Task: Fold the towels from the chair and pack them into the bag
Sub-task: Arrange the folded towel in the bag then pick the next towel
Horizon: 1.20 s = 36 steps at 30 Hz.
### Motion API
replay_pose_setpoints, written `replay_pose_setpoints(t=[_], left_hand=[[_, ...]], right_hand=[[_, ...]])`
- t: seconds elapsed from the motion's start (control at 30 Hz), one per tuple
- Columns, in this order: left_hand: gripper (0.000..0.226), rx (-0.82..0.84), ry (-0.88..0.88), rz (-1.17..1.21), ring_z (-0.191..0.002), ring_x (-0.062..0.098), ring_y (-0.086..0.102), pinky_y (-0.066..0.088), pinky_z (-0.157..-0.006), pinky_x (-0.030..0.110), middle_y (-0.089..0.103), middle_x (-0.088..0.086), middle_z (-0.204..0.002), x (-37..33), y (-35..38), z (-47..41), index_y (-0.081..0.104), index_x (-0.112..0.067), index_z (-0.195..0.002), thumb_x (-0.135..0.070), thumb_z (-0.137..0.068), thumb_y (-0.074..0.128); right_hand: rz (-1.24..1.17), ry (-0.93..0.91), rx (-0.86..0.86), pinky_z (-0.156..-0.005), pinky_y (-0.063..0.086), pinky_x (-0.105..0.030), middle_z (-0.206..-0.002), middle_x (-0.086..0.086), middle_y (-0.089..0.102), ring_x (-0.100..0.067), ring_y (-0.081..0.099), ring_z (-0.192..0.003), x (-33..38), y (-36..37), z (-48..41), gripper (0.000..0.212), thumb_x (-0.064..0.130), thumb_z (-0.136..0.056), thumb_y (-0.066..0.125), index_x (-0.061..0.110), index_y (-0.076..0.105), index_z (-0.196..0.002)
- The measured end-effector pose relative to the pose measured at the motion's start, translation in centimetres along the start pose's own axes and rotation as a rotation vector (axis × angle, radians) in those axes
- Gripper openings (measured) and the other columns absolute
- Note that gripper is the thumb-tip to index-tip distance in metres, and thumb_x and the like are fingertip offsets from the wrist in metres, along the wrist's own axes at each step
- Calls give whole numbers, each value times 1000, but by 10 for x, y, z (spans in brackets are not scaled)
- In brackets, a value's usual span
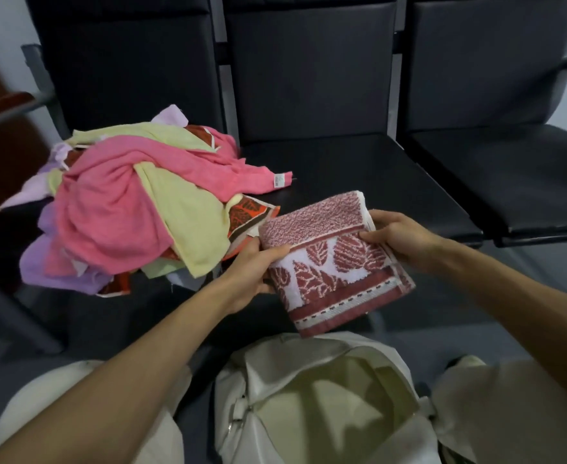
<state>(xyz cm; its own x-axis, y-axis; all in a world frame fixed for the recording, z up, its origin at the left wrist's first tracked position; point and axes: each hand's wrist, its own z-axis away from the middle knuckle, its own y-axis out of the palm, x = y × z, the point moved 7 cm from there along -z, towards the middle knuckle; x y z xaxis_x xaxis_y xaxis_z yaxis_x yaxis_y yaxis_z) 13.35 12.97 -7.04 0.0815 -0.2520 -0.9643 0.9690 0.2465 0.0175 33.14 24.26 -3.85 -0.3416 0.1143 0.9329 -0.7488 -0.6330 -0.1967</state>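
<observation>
Over the front edge of the middle chair seat (359, 169), near the open bag (308, 346), the folded towel (335, 262) is gripped at opposite sides by the left hand (252, 272) and right hand (392, 236). Judged soft, light and floppy, it is best supported along both sides; fingers beneath it are hidden.

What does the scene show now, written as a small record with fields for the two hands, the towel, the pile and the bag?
left hand: grips the folded towel at its left edge, thumb on top
right hand: grips the same towel at its right edge
folded towel: red and white, leaf pattern, held just beyond the bag's mouth
pile of towels: unfolded; pink, yellow, purple; on the left chair
bag: white, open, between the knees; contents unclear
</observation>
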Motion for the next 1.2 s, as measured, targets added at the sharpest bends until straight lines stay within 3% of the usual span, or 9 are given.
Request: replay_pose_setpoints(t=[0.27, 0.4, 0.53, 0.63, 0.77, 0.93, 1.03, 1.1, 1.2], left_hand=[[30, 123, -295, 71, -89, 27, 65, 56, -78, 48, 66, 12, -99, 96, 53, 39, 47, -13, -122, -7, -93, 46], [21, 169, -466, -34, -95, 25, 65, 55, -86, 44, 69, 10, -101, 167, 74, 53, 57, -15, -111, -6, -94, 48], [19, 123, -575, -130, -88, 21, 68, 56, -80, 33, 73, 8, -93, 235, 83, 52, 62, -9, -107, -5, -92, 52], [17, 5, -642, -162, -75, 23, 69, 55, -69, 29, 73, 12, -86, 273, 79, 48, 67, -1, -95, -12, -94, 53], [28, -131, -659, -156, -82, 31, 72, 59, -81, 41, 75, 13, -84, 308, 69, 29, 69, -4, -92, -23, -98, 48], [22, -162, -569, -155, -96, 20, 65, 54, -86, 32, 68, 2, -112, 326, 67, 8, 58, -20, -117, -25, -100, 44], [55, -35, -635, -380, -128, 23, 48, 41, -107, 38, 46, 2, -145, 340, 67, 14, 41, -20, -143, -28, -89, 46], [40, 59, -585, -590, -122, 25, 52, 42, -104, 36, 57, 4, -134, 336, 66, 20, 57, -16, -130, -18, -92, 45], [25, 81, -227, -917, -100, 25, 64, 51, -90, 35, 70, 4, -107, 293, 66, 20, 73, -17, -98, -11, -91, 50]], right_hand=[[443, 206, -10, -68, 55, -28, -91, -4, 73, -16, 71, -81, -80, -4, 50, 15, 10, -96, 51, 11, 65, -102], [494, 478, 47, -85, 57, -45, -107, -14, 70, -28, 69, -95, -173, 3, 69, 19, 16, -95, 53, 5, 65, -106], [512, 643, 94, -86, 56, -44, -112, -14, 65, -28, 65, -95, -244, 31, 80, 33, 18, -96, 53, 3, 51, -125], [462, 629, 48, -80, 54, -38, -119, -14, 59, -30, 62, -105, -276, 51, 68, 44, 17, -96, 53, 11, 39, -137], [561, 565, -64, -90, 50, -33, -109, -9, 61, -29, 59, -112, -305, 65, 41, 28, 16, -96, 51, 2, 60, -119], [453, 540, -166, -97, 49, -40, -120, -16, 62, -33, 60, -110, -323, 76, 18, 35, 20, -95, 49, 3, 51, -125], [659, 566, -69, -96, 46, -39, -127, -17, 55, -34, 55, -117, -329, 87, 26, 47, 24, -93, 54, 2, 39, -132], [902, 428, -58, -98, 43, -40, -132, -13, 46, -31, 47, -122, -321, 96, 32, 51, 24, -90, 57, 7, 36, -133], [1014, 154, 52, -106, 38, -41, -137, -9, 41, -28, 38, -127, -316, 126, 28, 52, 19, -89, 57, 14, 39, -138]])
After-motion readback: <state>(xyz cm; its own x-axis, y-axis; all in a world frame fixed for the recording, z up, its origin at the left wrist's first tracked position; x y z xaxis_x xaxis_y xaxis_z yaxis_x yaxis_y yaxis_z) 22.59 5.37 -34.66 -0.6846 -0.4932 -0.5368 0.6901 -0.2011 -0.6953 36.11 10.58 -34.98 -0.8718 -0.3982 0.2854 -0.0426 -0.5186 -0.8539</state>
